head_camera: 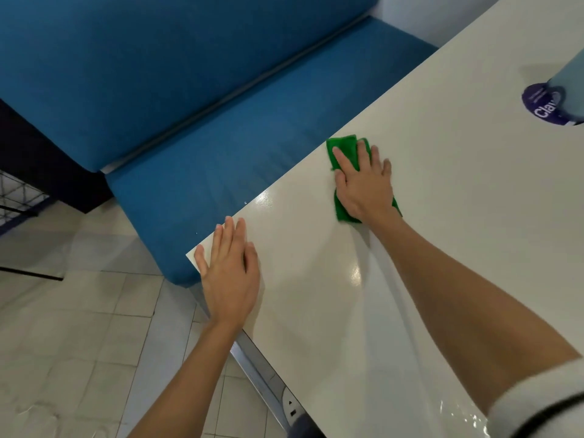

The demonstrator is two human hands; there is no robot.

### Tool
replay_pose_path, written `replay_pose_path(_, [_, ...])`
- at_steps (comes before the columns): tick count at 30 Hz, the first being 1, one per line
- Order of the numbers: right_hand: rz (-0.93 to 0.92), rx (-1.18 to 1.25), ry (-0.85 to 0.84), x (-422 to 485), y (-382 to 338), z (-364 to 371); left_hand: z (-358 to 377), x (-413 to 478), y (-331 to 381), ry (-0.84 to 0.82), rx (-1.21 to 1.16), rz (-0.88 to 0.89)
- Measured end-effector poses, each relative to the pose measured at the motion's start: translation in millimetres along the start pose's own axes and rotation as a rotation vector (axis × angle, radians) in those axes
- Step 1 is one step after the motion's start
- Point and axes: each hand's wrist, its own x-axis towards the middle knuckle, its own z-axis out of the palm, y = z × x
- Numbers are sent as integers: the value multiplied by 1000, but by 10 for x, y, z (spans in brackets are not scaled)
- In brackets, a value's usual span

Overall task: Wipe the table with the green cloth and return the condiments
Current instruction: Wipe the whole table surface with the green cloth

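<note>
A folded green cloth lies flat on the glossy white table, near its left edge. My right hand presses down on the cloth with fingers spread, covering its middle. My left hand rests flat on the table's near left corner, fingers apart, holding nothing. No condiments can be picked out, apart from a pale blue container at the right edge of the view.
The pale blue container stands on a round purple sticker at the far right of the table. A blue cushioned bench runs along the table's left side. Tiled floor lies below, with a wire rack at far left.
</note>
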Motion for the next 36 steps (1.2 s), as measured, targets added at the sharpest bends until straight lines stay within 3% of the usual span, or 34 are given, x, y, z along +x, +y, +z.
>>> replay_pose_path(2, [-41,24,10,-32,-404,96,-12,9,-10,11,-31,-4])
replay_pose_path(6, [-333,49,-25,-570,-1010,269,-124,-5,-1,59,-282,-50])
replay_pose_path(9, [-575,35,-92,-1075,-922,283,-240,-35,-7,135,-524,-117])
replay_pose_path(12, [-675,20,-117,-1220,-460,180,-329,-64,-28,103,-500,-99])
replay_pose_path(14, [-612,-18,-121,-1016,-182,73,-355,-76,-22,63,-446,-51])
replay_pose_path(16, [-422,-22,-109,-707,-30,5,-350,-99,21,28,-403,0])
replay_pose_path(20, [-83,23,-32,-443,-285,37,-214,-188,171,-34,-323,72])
replay_pose_path(22, [-119,27,-38,-602,-468,109,-128,-231,255,-41,-272,116])
replay_pose_path(25, [-410,-5,-50,-999,-511,158,-39,-243,366,-23,-200,175])
replay_pose_path(28, [-543,-30,-106,-1062,-238,101,19,-221,461,1,-104,203])
replay_pose_path(31, [-488,-62,-96,-776,175,-43,89,-220,481,-68,60,195])
replay_pose_path(36, [-192,-53,-16,-285,1081,-269,135,-204,476,-111,169,193])
